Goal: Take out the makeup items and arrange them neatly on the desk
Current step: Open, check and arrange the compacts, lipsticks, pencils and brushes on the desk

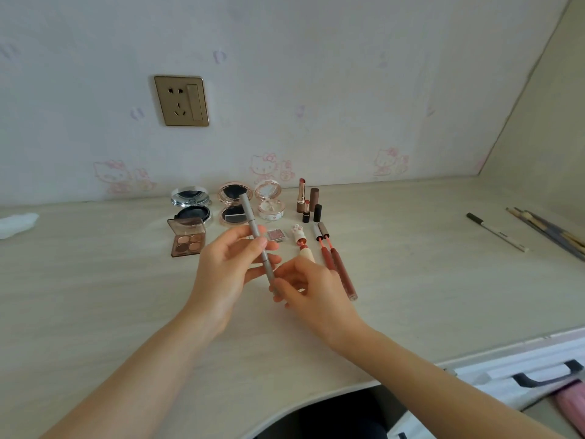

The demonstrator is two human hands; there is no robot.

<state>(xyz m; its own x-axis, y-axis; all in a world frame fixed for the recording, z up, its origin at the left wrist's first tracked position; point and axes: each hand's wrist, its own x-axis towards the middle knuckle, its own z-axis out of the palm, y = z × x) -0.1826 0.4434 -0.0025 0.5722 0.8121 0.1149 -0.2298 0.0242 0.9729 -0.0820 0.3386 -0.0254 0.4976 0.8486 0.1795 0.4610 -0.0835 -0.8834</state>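
Observation:
A long grey makeup pencil [253,226] is held tilted above the desk. My left hand [226,274] pinches its middle and my right hand [311,288] grips its lower end. Behind them, makeup lies in rows on the desk [95,280]: a silver open compact [191,204], a rose-gold open compact [234,204], a white open compact [269,201], an open eyeshadow palette [186,237], a small pink pot [276,234], uncapped lipsticks [306,201], a bunny-capped lipstick [301,243] and two opened lip glosses [335,261].
A white pen [497,231] and a bundle of brushes [550,232] lie at the right. A white tissue [15,224] rests at the far left. A wall socket [181,100] sits above the desk. A drawer with a black handle [547,377] is at lower right.

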